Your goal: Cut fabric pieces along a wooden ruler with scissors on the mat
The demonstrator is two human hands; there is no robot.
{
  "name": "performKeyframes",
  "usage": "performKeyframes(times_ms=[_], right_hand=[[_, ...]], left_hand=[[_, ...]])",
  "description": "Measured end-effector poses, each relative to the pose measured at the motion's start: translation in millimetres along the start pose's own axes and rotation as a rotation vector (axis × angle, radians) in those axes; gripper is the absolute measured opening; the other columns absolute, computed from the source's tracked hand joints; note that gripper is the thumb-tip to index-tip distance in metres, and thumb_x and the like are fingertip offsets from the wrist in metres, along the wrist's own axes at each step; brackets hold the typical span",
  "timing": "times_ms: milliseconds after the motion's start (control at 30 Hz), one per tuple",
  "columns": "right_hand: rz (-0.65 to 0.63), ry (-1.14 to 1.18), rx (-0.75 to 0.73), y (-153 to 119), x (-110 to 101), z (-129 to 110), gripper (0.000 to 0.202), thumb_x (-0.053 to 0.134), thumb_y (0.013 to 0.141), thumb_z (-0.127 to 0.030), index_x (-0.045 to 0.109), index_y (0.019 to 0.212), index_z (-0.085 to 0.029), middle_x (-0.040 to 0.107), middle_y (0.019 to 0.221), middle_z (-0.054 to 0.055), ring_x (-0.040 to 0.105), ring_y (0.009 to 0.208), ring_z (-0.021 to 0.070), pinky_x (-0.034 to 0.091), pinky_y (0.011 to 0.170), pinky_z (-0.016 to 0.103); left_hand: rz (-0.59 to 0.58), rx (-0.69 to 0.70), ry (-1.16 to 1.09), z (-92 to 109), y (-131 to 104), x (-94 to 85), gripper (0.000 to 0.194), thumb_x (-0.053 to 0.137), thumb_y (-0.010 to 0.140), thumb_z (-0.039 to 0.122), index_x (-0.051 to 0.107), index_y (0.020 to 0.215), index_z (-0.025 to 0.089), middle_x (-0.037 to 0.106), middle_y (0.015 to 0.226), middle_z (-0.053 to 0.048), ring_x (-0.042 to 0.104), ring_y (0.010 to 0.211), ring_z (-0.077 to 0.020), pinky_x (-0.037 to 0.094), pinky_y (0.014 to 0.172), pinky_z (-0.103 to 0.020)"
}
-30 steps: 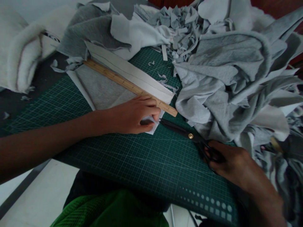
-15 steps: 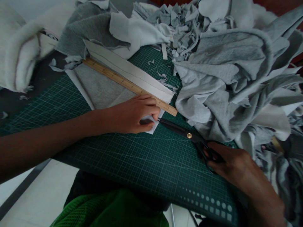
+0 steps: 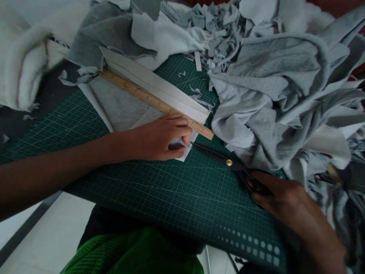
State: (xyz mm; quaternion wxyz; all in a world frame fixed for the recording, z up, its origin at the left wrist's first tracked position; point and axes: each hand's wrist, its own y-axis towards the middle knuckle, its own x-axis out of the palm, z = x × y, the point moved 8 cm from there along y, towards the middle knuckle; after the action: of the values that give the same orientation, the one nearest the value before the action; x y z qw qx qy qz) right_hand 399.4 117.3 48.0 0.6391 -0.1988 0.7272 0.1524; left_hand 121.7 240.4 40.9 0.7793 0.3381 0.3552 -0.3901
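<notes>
My left hand (image 3: 173,137) pinches the near right edge of a grey fabric piece (image 3: 128,104) between thumb and fingers, its knuckles beside a wooden ruler (image 3: 154,102). The ruler lies slanted across the fabric, and beyond it runs a pale strip (image 3: 156,83) with a drawn line along it. My right hand (image 3: 281,198) grips the handles of black scissors (image 3: 229,162). Their tips point left and end close to the pinched edge; whether they touch the cloth I cannot tell. The blades look nearly together.
A green gridded cutting mat (image 3: 171,194) covers the table under the work. Crumpled grey fabric (image 3: 273,99) is heaped on the right. Small offcuts (image 3: 219,42) lie at the back, dark grey cloth (image 3: 102,38) at back left, and fluffy white material (image 3: 23,72) at far left.
My right hand and the scissors have shifted very slightly to the right, the tips moving with them. My left hand, the ruler and the fabric are almost unmoved.
</notes>
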Motion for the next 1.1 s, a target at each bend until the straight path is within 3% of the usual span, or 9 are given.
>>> performKeyframes(times_ms=[200,433,600,833,1100], right_hand=[[-0.034,-0.006,0.038,3.1,-0.5,6.9,0.035,0.062,0.084,-0.017,0.080,0.114,-0.022,0.084,0.083,0.002,0.080,0.063,0.0226,0.059,0.056,0.027],[-0.028,-0.018,-0.007,5.6,1.5,1.0,0.037,0.062,0.083,-0.015,0.078,0.116,-0.022,0.085,0.087,0.003,0.081,0.066,0.0222,0.058,0.058,0.027],[-0.056,-0.025,0.007,6.2,3.2,-2.3,0.024,0.062,0.086,-0.016,0.076,0.103,-0.024,0.081,0.078,0.001,0.076,0.057,0.0195,0.052,0.052,0.025],[-0.034,-0.049,-0.035,0.0,5.2,1.8,0.035,0.063,0.089,-0.016,0.078,0.120,-0.024,0.086,0.092,0.004,0.083,0.071,0.0245,0.059,0.058,0.028],[-0.017,-0.038,-0.037,2.2,0.6,-5.8,0.034,0.062,0.092,-0.014,0.078,0.121,-0.020,0.088,0.099,0.007,0.086,0.078,0.0272,0.064,0.060,0.030]], left_hand=[[0.013,0.012,-0.004,0.0,-0.2,-0.7,0.007,0.069,0.096,0.018,0.064,0.093,0.021,0.067,0.104,-0.006,0.061,0.110,-0.0258,0.043,0.105,-0.037],[0.021,-0.001,-0.018,0.0,-1.3,-1.0,0.005,0.068,0.096,0.018,0.064,0.098,0.020,0.068,0.103,-0.007,0.061,0.110,-0.0260,0.044,0.106,-0.038],[0.019,-0.005,-0.011,-0.3,-1.3,-0.5,0.006,0.068,0.095,0.018,0.064,0.098,0.021,0.067,0.102,-0.007,0.060,0.107,-0.0258,0.045,0.105,-0.038],[0.017,0.006,-0.019,-0.1,-0.6,-0.8,0.007,0.070,0.094,0.017,0.064,0.097,0.020,0.068,0.103,-0.007,0.061,0.105,-0.0257,0.044,0.105,-0.038],[0.009,0.001,0.002,0.4,-0.6,-0.6,0.007,0.069,0.095,0.017,0.063,0.096,0.021,0.068,0.104,-0.007,0.061,0.108,-0.0259,0.044,0.106,-0.038]])
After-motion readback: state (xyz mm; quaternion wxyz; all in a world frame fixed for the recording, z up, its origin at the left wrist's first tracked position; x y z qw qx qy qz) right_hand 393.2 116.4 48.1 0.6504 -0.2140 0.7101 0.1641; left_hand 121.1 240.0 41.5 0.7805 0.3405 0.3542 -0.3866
